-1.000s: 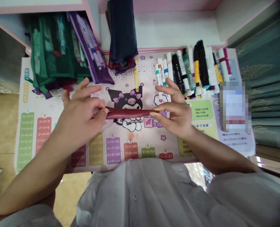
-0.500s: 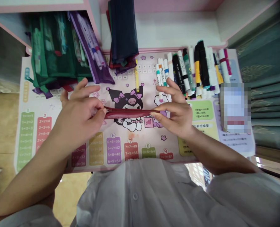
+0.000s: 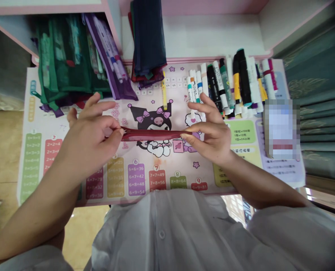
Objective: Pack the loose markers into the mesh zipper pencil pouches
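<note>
A dark red zip pouch [image 3: 152, 134] is held edge-up above a printed desk mat [image 3: 144, 177]. My left hand [image 3: 92, 137] pinches the pouch's left end between thumb and forefinger, the other fingers spread. My right hand [image 3: 211, 131] pinches the right end the same way. The pouch's top edge looks closed along its length; whether anything is inside is hidden.
A row of markers [image 3: 232, 84] lies at the back right of the mat. Green and purple mesh pouches [image 3: 71, 60] stand at the back left, dark pouches [image 3: 148, 41] in the middle. A yellow pen [image 3: 164, 92] lies behind the red pouch. Curtains hang at the right.
My left hand has slid a little to the left along the pouch's top edge. My right hand keeps its pinch and has hardly moved.
</note>
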